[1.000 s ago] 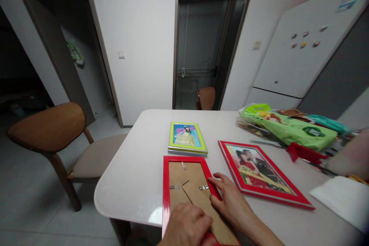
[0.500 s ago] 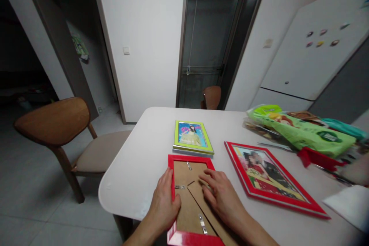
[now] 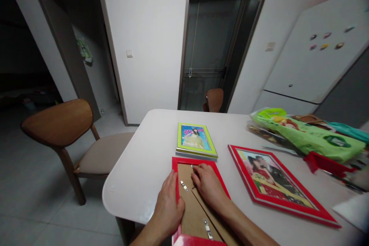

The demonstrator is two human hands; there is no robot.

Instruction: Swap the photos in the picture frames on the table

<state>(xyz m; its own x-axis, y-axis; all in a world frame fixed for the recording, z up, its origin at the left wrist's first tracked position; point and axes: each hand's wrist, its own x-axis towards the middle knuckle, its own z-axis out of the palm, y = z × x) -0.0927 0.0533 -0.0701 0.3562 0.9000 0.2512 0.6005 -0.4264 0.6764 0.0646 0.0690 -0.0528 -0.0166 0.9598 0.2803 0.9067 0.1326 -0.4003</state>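
Observation:
A red picture frame (image 3: pixel 178 192) lies face down at the table's near edge, its brown backing board (image 3: pixel 188 215) showing, with a stand flap on its right half. My left hand (image 3: pixel 168 203) grips the frame's left side, thumb over the backing. The curled fingers of my right hand (image 3: pixel 210 186) are at the metal clip (image 3: pixel 192 166) by the top edge, partly covering it. Another clip (image 3: pixel 184 186) at the left sits slanted, and a third clip (image 3: pixel 208 229) is near the bottom. Any clip on the right side is hidden by my right hand and forearm.
Beyond the frame lies a green-framed picture (image 3: pixel 196 141), apparently stacked on something. To the right rests a larger red-framed photo (image 3: pixel 284 184). Green plastic packaging (image 3: pixel 314 134), a red object (image 3: pixel 325 164) and white paper (image 3: pixel 354 209) occupy the table's right. A wooden chair (image 3: pixel 60 123) stands left.
My right hand has moved up the backing to the top clip. The left clip has gone from level to slanted. My left hand keeps its grip; the view has shifted slightly.

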